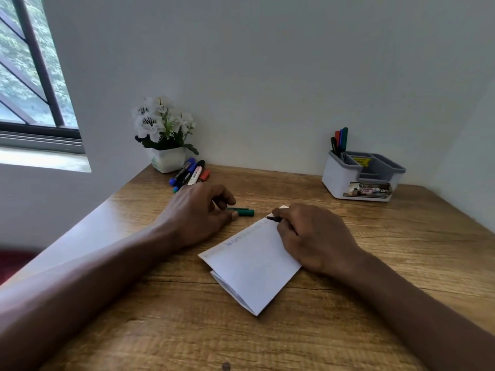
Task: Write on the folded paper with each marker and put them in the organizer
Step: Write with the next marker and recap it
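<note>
A wooden table (pixel 166 330) with long streaked grain fills the lower frame, and two bare forearms come in from the bottom corners. At centre lies the folded paper (pixel 251 266), white and matte, set diagonally, with its layered edges fanned at the lower left. Faint handwriting runs along its upper edge.

The right hand (pixel 316 236) rests on the sheet's right side. Its fingers are curled tight round a slim dark marker (pixel 273 218), whose tip touches the paper's top corner. Left of centre, the left hand (pixel 198 210) lies knuckles up, its thumb and bent forefinger closed on the end of a green cylinder (pixel 244 212); whether this is a cap or a pen I cannot tell.

Further back, loose markers (pixel 188 174) lie bunched beside a square white pot (pixel 167 159) of white flowers. At the right stands the organizer (pixel 337 180), white-walled with grey compartments, and slim standing pens (pixel 340 141) fill its rear left slot. A barred window (pixel 29 76) occupies the upper left.
</note>
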A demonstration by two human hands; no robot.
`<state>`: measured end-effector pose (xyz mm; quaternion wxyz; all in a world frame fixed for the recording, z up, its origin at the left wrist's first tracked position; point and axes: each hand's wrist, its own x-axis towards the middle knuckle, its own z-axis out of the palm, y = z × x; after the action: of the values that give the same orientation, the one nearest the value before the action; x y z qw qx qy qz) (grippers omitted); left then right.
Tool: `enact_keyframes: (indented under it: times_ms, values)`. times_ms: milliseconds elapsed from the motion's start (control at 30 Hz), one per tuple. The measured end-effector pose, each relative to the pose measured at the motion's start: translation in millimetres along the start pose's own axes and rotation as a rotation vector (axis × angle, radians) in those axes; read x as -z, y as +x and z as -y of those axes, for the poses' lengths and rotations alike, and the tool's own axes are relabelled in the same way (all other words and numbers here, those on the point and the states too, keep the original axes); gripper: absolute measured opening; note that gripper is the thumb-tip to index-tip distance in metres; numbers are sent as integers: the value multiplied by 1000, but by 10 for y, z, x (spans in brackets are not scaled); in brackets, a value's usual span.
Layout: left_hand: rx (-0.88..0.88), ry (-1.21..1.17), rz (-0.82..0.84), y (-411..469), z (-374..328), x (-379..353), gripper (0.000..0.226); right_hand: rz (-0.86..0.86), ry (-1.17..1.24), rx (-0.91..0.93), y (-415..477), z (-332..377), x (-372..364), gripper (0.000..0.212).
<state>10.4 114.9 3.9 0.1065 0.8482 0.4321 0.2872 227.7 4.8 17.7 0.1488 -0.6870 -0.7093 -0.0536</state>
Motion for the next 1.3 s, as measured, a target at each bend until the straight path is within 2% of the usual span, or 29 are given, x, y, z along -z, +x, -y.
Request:
enact_keyframes:
  times_ms: [100,167,267,333,400,433,500,533,567,633,767,900,967,1067,1233,1300]
  values:
    - [-6,34,24,-25,-2,14,47,65,-52,17,-1,-19,22,43]
    - [-14,80,125,-58,-27,15,71,77,-36,22,10,-50,27,46]
    - [-40,98,276,-73,-77,14,90,-57,159,6,14,-73,24,54]
    - [-37,100,315,-59,-88,16,90,-185,321,8,31,-101,34,43]
    - [-37,106,335,-58,-85,20,90,-262,600,-78,62,-110,71,22]
    - [-39,108,342,-57,-80,20,90,-258,828,-173,79,-106,92,20]
    - [-49,106,351,-49,-79,19,89,-155,1372,-351,96,-82,121,29]
    - [-54,106,356,-46,-79,19,88,-87,1578,-393,103,-72,117,34]
    - [-60,107,358,-44,-82,18,87,-28,1686,-413,108,-73,103,36]
    - [-70,110,359,-41,-85,23,85,27,1628,-395,128,-83,52,36]
    - [-86,93,362,-40,-86,34,79,-42,1262,-300,161,-53,-46,33]
    - [-85,66,359,-36,-83,40,77,-52,1250,-377,163,-29,-59,48]
    - [-83,58,361,-37,-84,42,78,-39,1239,-349,155,-47,-38,39]
    - [-80,42,360,-33,-85,47,77,-50,1083,-247,139,-50,-34,19]
    - [-72,23,375,-33,-109,59,76,19,992,-231,201,-97,-7,6]
    - [-72,19,379,-34,-120,63,75,57,949,-244,238,-142,15,8]
